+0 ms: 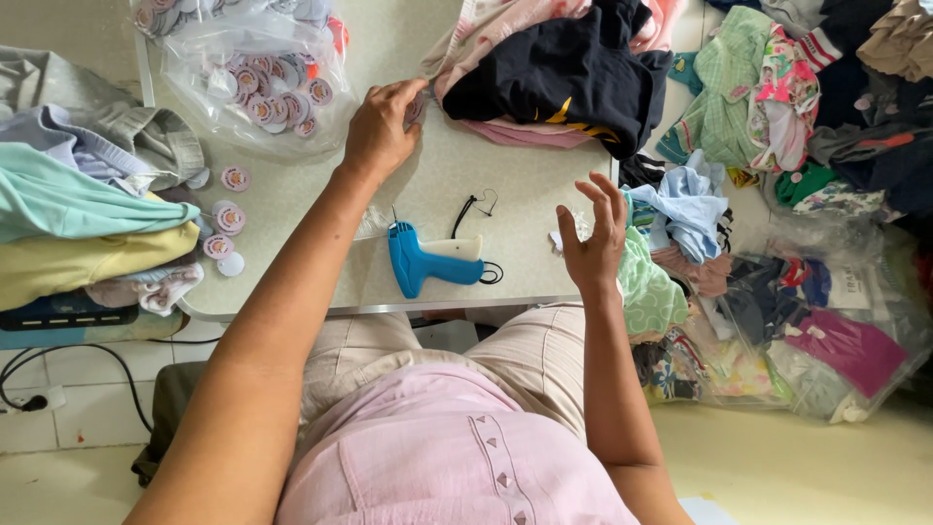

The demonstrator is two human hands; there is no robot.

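— Tagging gun (425, 258), blue with a pale body, lies flat on the surface (505, 194) close to the near edge; take it as the landmark. What sits nearest it?

— A thin black cord (473, 206) curls just beyond and to the right of the gun, with a small loop at the gun's right end. A scrap of clear plastic (372, 222) lies just left of the gun.

— And the hands?

— The right hand (593, 238) hovers to the right of the gun, near the surface's right edge, fingers spread and slightly curled, gripping nothing I can make out. The left hand (381, 128) is beyond the gun and a little left, fingers bent, thumb and fingertips pinching a small round tag (415, 109) at the edge of the folded clothes.

— Which clothes?

— A stack (554, 73) beyond and right of the gun: a black garment on top of pink ones. Well left of the gun, loose round tags (229, 216) lie on the surface beside a pile of folded garments (78, 214) in grey, mint and yellow. Farther beyond the gun to the left, a clear bag (262, 83) holds many more round tags.

— Anything off the surface?

— Far right of the gun, a heap of mixed clothing (777, 97) and clear packages (826, 340) on the floor.
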